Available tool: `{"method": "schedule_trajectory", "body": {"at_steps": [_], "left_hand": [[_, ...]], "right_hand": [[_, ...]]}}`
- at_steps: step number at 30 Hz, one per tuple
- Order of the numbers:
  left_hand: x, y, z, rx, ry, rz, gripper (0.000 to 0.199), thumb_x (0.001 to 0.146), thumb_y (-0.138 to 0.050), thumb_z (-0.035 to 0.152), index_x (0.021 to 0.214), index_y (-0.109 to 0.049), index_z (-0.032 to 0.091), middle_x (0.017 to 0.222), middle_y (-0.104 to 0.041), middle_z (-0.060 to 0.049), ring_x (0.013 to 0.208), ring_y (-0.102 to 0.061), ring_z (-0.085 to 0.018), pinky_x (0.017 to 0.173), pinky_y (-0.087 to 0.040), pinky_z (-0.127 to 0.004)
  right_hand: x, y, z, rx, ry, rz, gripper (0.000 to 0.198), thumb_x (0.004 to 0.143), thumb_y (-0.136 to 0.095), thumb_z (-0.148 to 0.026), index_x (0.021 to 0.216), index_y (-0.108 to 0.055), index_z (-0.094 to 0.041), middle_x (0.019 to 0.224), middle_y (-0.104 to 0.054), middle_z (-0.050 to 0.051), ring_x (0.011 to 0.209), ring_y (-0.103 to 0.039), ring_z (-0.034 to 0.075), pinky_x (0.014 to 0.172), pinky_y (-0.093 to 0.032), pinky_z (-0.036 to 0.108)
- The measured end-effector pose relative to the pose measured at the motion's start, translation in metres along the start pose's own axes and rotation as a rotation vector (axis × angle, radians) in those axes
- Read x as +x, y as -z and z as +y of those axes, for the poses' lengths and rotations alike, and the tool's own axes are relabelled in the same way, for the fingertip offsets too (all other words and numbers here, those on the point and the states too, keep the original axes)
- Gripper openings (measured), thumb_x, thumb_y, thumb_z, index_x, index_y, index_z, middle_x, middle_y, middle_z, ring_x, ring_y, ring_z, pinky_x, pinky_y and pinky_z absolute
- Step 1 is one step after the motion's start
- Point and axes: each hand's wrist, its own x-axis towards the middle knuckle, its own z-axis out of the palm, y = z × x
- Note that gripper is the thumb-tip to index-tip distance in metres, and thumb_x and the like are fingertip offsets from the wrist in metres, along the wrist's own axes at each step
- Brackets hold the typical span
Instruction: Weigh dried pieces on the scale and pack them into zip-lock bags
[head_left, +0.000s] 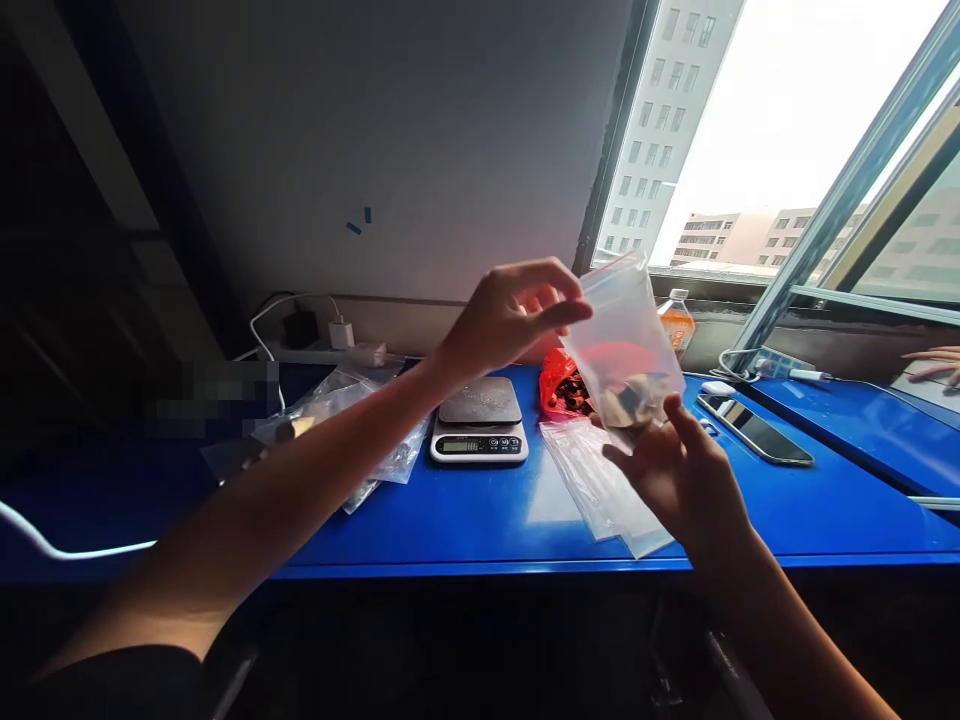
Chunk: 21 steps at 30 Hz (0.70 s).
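Above the table, my left hand (529,300) pinches the upper left corner of a clear zip bag (622,320) with a red line along its top. Pale brown pieces (634,400) lie in the bag's bottom. My right hand (679,470) holds the bag's lower end, some fingers hidden behind it. Below and left of the bag is a kitchen scale (480,425); its small display is too faint to read. A red plastic bag (551,385) of dark brown pieces stands behind the held bag. Flat, clear zip bags (592,490) lie beneath my hands.
Filled clear bags (397,450) lie left of the scale, partly behind my left arm. A phone (757,430), a white case (718,388) and an orange drink bottle (677,325) stand to the right. A power strip (300,350) runs along the wall. Another person's hand (937,365) shows far right.
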Motion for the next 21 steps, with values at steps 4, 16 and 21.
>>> {"method": "schedule_trajectory", "body": {"at_steps": [4, 16, 21], "left_hand": [[-0.018, -0.005, -0.022, 0.074, -0.049, -0.25, 0.025, 0.078, -0.069, 0.032, 0.097, -0.063, 0.018, 0.098, -0.067, -0.004, 0.075, -0.062, -0.013, 0.063, -0.049, -0.025], [-0.093, 0.059, -0.063, 0.595, 0.054, -0.061, 0.02, 0.086, -0.045, 0.013, 0.088, -0.062, 0.023, 0.082, -0.064, -0.003, 0.089, -0.053, -0.021, 0.079, -0.044, -0.034], [-0.099, 0.06, -0.069, 0.622, 0.269, -0.123, 0.02, 0.078, -0.063, 0.031, 0.098, -0.064, 0.025, 0.099, -0.067, -0.003, 0.104, -0.05, -0.026, 0.093, -0.04, -0.04]], "right_hand": [[0.019, 0.035, -0.014, -0.2, 0.165, 0.163, 0.04, 0.07, -0.074, -0.038, 0.103, -0.054, -0.028, 0.093, -0.064, 0.0, 0.073, -0.065, 0.015, 0.054, -0.053, 0.026], [0.092, 0.136, -0.079, -1.964, 0.706, 0.078, 0.04, 0.083, -0.055, -0.031, 0.122, -0.05, -0.024, 0.116, -0.064, 0.014, 0.096, -0.064, 0.03, 0.073, -0.048, 0.038], [0.149, 0.096, -0.081, -2.017, 0.553, -0.084, 0.04, 0.083, -0.051, -0.035, 0.12, -0.053, -0.019, 0.117, -0.063, 0.014, 0.101, -0.061, 0.027, 0.078, -0.047, 0.035]]}}
